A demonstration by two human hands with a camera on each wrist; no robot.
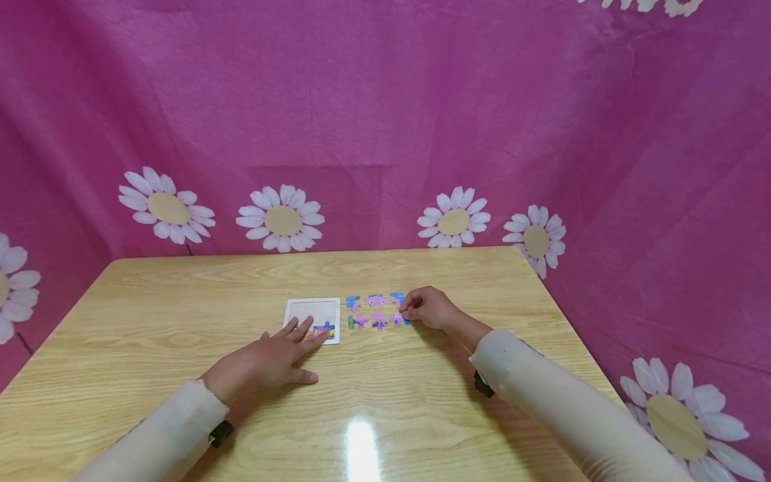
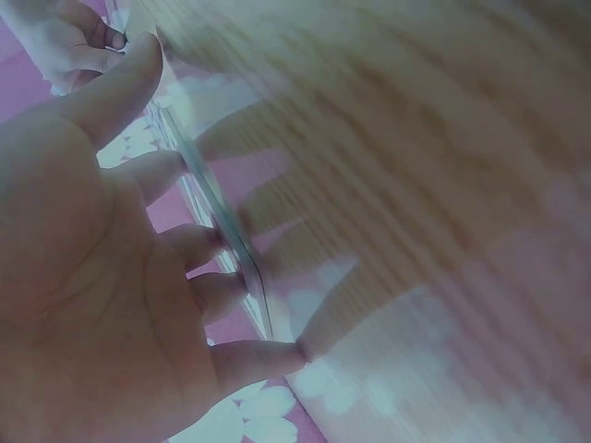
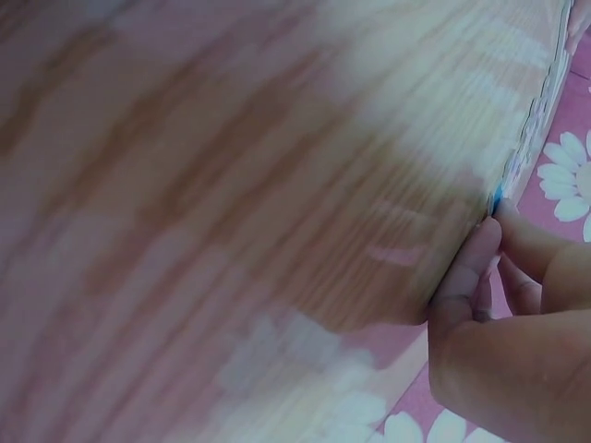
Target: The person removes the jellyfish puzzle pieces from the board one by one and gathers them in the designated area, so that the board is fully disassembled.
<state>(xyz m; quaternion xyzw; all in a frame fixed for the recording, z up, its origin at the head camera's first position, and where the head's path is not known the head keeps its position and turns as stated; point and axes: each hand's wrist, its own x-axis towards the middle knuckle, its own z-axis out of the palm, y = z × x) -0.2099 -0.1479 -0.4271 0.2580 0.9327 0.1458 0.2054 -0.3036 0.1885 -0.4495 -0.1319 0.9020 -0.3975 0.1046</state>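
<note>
In the head view my left hand (image 1: pixel 274 358) lies spread, fingertips over the lower part of a white square puzzle tray (image 1: pixel 319 308). Colourful joined puzzle pieces (image 1: pixel 326 329) fill part of the tray's bottom, partly hidden by those fingers. The left wrist view shows the fingers straight and touching the tray's edge (image 2: pixel 222 208). Just right of the tray, pink and blue loose puzzle pieces (image 1: pixel 377 317) lie in two rows. At their right end my right hand (image 1: pixel 432 308) pinches a puzzle piece between thumb and finger; a blue bit of the piece (image 3: pixel 499 197) shows at its fingertips.
Everything lies on a light wood-grain table (image 1: pixel 397 408) with a bright glare spot near its front. A pink cloth (image 1: pixel 361 100) with white daisies hangs behind and at both sides of the table.
</note>
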